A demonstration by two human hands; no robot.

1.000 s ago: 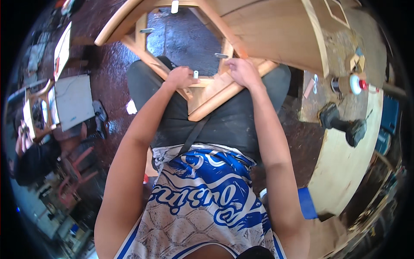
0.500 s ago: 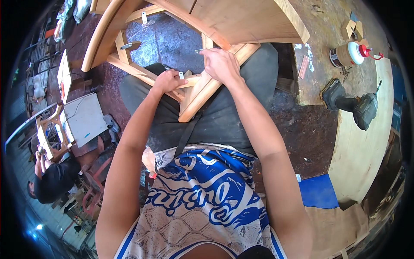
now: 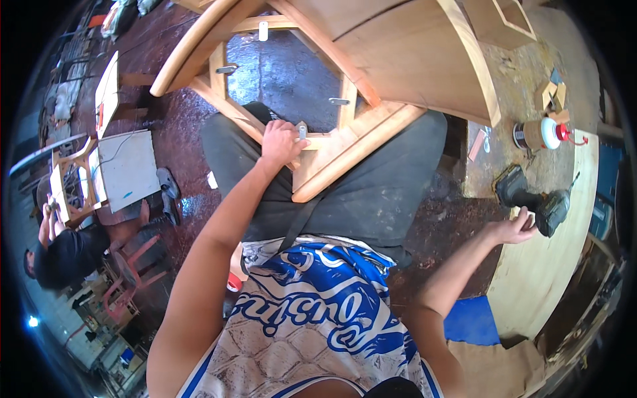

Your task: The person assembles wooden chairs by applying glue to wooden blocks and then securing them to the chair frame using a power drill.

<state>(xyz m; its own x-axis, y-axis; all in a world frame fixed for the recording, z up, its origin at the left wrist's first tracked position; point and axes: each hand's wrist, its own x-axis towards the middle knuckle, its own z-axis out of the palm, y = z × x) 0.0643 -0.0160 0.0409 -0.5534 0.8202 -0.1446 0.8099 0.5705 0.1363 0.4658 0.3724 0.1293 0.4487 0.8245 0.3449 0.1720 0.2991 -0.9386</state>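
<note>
From here I have the left hand [image 3: 282, 142] gripping the pale, angular wooden frame [image 3: 361, 154] under its fingers; the right hand [image 3: 515, 228], fingers half-curled beside the black cordless drill [image 3: 531, 200] — contact I can't tell — seems to be reaching; next calls for a firm grasp.

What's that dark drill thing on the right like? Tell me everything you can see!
The drill looks like black plastic, scuffed and dusty. It has a chunky base, a handle, a thick head and a thin bit. It lies on its side, base on the brown worktop, head over the pale board. The person's right hand is right beside it; I can't tell if they touch.
</note>
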